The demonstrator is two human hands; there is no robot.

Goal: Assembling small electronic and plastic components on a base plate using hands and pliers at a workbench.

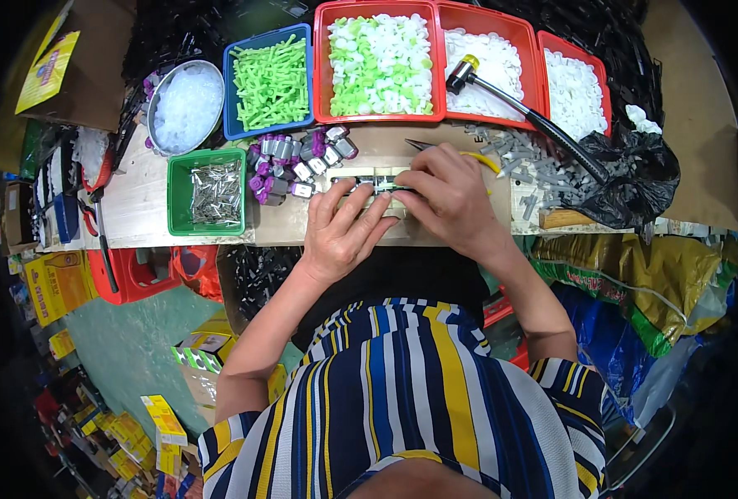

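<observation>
"What are the hands at?"

"A small, narrow cream-and-dark workpiece (375, 180), on the brown cardboard sheet (294, 223) in front of the person. The left hand (341, 231) curls its fingertips over the left end; the right hand (455, 198) pinches at the right end. Whether either grips a separate part, I can't tell."

"And the step?"

"Fine fingertip positioning, I'd judge. The next move calls for a steady left hand and light, exact right fingertips."

"Anything in the way?"

"Yellow-handled pliers (483, 160) with dark tips lie just beyond the right hand, partly hidden by it. Loose purple-and-grey plastic pieces (282, 162) crowd the left side, beside a green plastic tray (174, 200) of thin metal pins (217, 191). A black-handled hammer (545, 125) slants across a red tray (525, 43), clear of the fingers."
</observation>
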